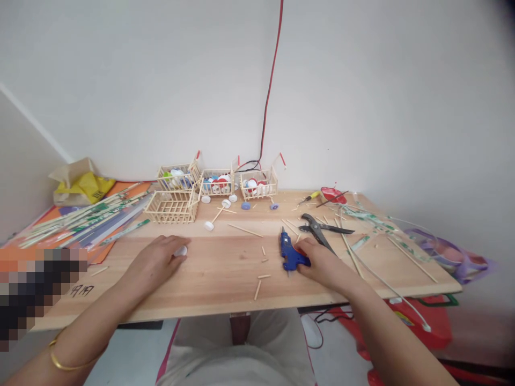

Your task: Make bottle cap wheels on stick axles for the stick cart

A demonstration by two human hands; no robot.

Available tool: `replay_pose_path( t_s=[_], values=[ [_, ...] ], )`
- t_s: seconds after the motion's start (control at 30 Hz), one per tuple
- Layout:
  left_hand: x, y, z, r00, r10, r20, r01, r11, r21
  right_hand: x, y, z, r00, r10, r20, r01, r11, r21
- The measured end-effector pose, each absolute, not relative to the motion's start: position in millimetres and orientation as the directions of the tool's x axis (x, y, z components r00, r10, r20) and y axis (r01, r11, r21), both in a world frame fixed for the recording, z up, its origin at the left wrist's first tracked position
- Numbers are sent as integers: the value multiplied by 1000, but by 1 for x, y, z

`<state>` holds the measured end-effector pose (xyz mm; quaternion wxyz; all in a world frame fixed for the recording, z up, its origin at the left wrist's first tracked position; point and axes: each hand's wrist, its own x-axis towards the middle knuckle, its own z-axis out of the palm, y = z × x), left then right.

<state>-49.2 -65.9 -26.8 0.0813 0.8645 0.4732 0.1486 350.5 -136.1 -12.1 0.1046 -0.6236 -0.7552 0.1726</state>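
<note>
A white bottle cap (182,251) sits between the thumb and fingers of my left hand (155,260), low over the wooden table. My right hand (317,261) is closed on the handle of a blue glue gun (287,249), which lies on its side with its nozzle pointing away from me. Beyond my left hand stands an unfilled stick basket (171,208). Beside it lies a stick axle (218,213) with a white cap wheel at each end. Short cut sticks (258,289) lie between my hands.
Small stick carts (217,184) filled with bottle caps stand by the wall. Pliers (317,228), a yellow-handled tool (309,198) and a red dish (333,195) lie at right. A white cord (386,284) crosses the front edge. Bundled sticks (80,217) lie at left.
</note>
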Motion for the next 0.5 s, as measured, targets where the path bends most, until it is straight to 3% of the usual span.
replay_pose_path(
  t_s=[0.13,0.3,0.5],
  values=[
    [-34,-72,-18,504,835,219,759,-550,349,339,-124,4,-239,970,33,873,230,-429],
    [13,-72,-6,446,841,307,643,-540,544,315,-99,35,-286,955,77,748,272,-605],
    [72,-54,-15,472,839,270,455,-494,741,298,-61,27,-106,979,173,549,203,-811]
  ],
)
